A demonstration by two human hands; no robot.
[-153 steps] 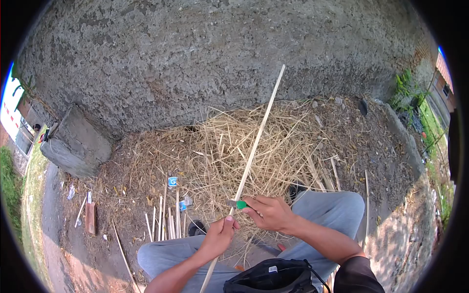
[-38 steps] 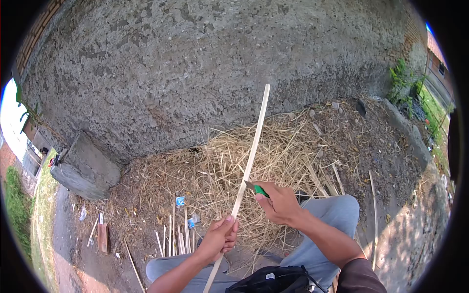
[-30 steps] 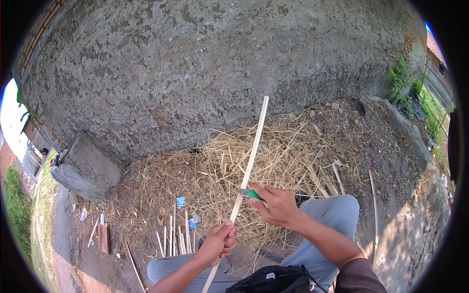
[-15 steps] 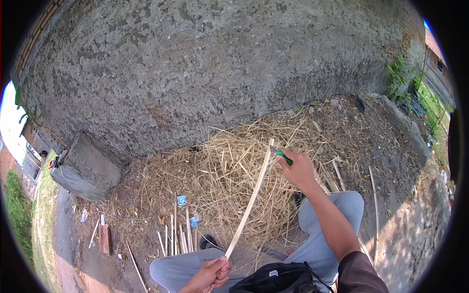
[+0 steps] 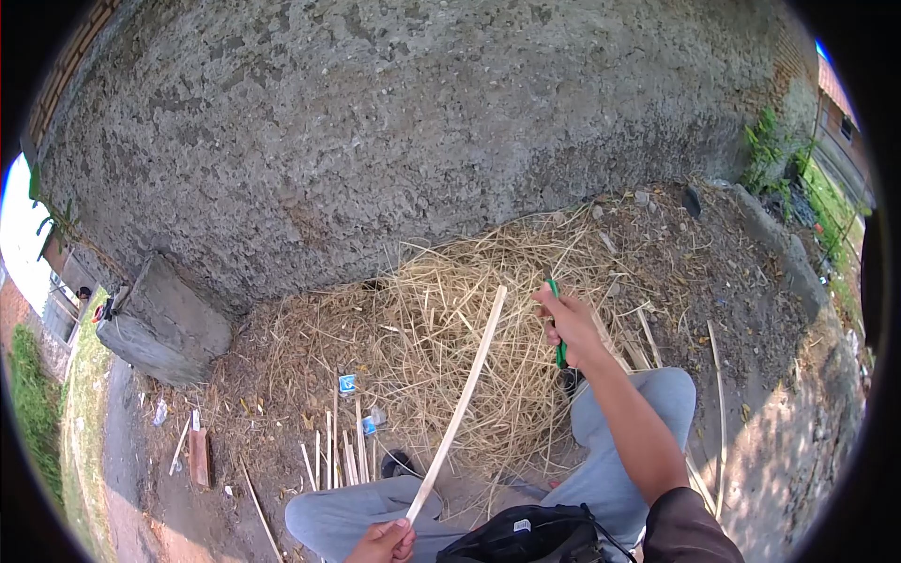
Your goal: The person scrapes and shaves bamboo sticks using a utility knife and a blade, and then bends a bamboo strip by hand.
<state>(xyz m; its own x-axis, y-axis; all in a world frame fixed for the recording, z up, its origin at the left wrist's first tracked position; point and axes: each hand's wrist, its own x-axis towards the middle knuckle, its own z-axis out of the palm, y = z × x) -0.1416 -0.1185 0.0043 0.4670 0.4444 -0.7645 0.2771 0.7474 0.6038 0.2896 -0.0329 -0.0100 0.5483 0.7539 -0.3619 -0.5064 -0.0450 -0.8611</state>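
Observation:
My left hand [image 5: 383, 542], low in the view, is closed around the lower end of a long, pale bamboo strip [image 5: 457, 408]. The strip slants up and to the right over a heap of shavings [image 5: 526, 413], its upper end free. My right hand [image 5: 574, 328] is wrapped round a green-handled knife [image 5: 561, 356], held to the right of the strip's upper end and apart from it. Part of the handle shows above and below the fingers; the blade cannot be made out now.
A rough grey wall [image 5: 422, 122] rises behind the shavings. At left stands a concrete block [image 5: 169, 324]. Several cut strips [image 5: 349, 460] lie by my left knee, near blue wrappers [image 5: 348, 383]. A black bag [image 5: 521, 540] rests at my lap. Longer strips [image 5: 719, 403] lie at right.
The knife has left the strip's upper end and turned more upright in my right hand. My left hand and the strip have shifted slightly down and left.

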